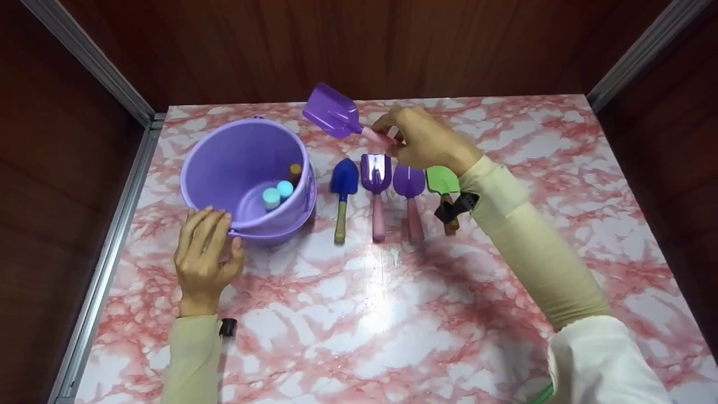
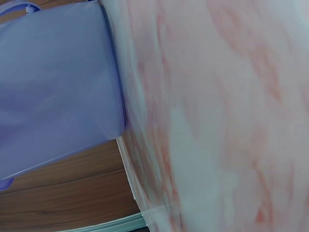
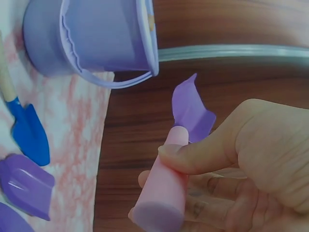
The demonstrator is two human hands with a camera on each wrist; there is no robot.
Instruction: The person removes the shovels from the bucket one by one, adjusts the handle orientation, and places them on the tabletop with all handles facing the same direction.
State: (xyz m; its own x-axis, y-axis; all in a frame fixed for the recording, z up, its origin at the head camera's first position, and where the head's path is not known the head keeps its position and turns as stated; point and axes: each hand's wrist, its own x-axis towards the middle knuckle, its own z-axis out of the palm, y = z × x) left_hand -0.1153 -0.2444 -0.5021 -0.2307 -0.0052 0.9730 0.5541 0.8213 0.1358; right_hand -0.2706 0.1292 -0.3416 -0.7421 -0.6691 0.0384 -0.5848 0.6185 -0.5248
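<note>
My right hand point(image 1: 429, 137) pinches the pink handle of a purple toy shovel point(image 1: 332, 112), holding it up over the back of the table. In the right wrist view the thumb presses on the handle point(image 3: 161, 193), and the purple blade point(image 3: 190, 108) points away. My left hand point(image 1: 203, 261) rests with its fingers on the near left rim of a purple bucket point(image 1: 242, 148). Inside the bucket, two light-blue handle ends point(image 1: 272, 197) and a brown one point(image 1: 295, 170) show; their blades are hidden. The left wrist view shows the bucket's side point(image 2: 58, 87), without the hand.
Right of the bucket lie a blue trowel point(image 1: 344, 179), a purple scoop point(image 1: 377, 174), a purple shovel point(image 1: 409, 182) and a green shovel point(image 1: 443, 180) in a row. They lie on a red-and-white marbled table point(image 1: 314, 336). Wooden panels point(image 1: 364, 50) border it.
</note>
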